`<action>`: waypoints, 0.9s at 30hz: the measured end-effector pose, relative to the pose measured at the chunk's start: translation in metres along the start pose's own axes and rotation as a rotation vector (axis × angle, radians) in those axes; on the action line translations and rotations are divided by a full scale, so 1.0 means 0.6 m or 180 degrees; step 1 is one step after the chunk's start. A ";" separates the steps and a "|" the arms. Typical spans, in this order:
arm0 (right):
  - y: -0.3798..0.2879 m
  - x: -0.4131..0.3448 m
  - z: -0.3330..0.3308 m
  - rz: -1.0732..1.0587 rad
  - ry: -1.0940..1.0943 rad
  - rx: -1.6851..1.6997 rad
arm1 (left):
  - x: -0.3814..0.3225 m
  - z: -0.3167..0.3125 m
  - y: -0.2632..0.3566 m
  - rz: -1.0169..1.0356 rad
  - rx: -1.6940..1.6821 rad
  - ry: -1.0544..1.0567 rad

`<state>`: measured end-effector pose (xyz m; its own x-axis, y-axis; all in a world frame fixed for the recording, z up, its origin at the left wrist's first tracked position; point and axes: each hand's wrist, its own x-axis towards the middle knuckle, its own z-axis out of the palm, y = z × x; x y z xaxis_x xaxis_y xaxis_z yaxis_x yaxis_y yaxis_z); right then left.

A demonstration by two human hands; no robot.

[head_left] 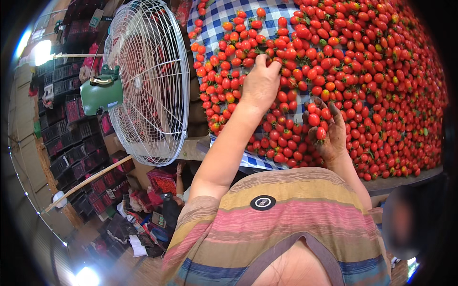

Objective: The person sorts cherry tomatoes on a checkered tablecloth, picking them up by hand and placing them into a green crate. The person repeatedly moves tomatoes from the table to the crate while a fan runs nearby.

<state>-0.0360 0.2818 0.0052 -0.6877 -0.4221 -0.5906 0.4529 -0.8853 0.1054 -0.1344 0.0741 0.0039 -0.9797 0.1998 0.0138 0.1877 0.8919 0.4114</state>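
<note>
Red cherry tomatoes, many with green calyxes, lie in a thick spread over a blue-and-white checked cloth. My left hand reaches palm down into the thinner part of the spread, its fingers bent among the fruit. Its fingertips are partly hidden, so whether they pinch a tomato is unclear. To the right and closer to my body, my right hand is turned palm up with dark-stained fingers. Several cherry tomatoes rest in its cupped palm and fingers.
A large wire-caged fan with a green motor housing stands left of the table. Stacked dark crates line the far left. Below the fan are a crate of tomatoes and another person's arm. A blurred person is at lower right.
</note>
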 end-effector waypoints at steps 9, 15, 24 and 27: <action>0.003 0.001 -0.014 0.0073 -0.0129 -0.0110 | -0.071 0.003 -0.038 0.0034 -0.1112 0.0614; 0.014 0.003 -0.020 0.0014 0.0160 -0.0159 | -0.057 -0.061 0.078 0.1260 -0.1644 -0.0276; -0.002 -0.008 0.002 0.0101 -0.0247 0.0163 | 0.080 0.020 -0.166 -0.0483 0.0240 0.1760; -0.009 -0.005 -0.007 0.0055 -0.0147 0.0203 | 0.091 -0.019 -0.186 -0.1102 -0.0333 0.0654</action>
<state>-0.0339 0.2885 0.0031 -0.7062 -0.4448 -0.5508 0.4290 -0.8877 0.1669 -0.2095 -0.0192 -0.0309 -0.9793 -0.1992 0.0356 -0.1530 0.8441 0.5139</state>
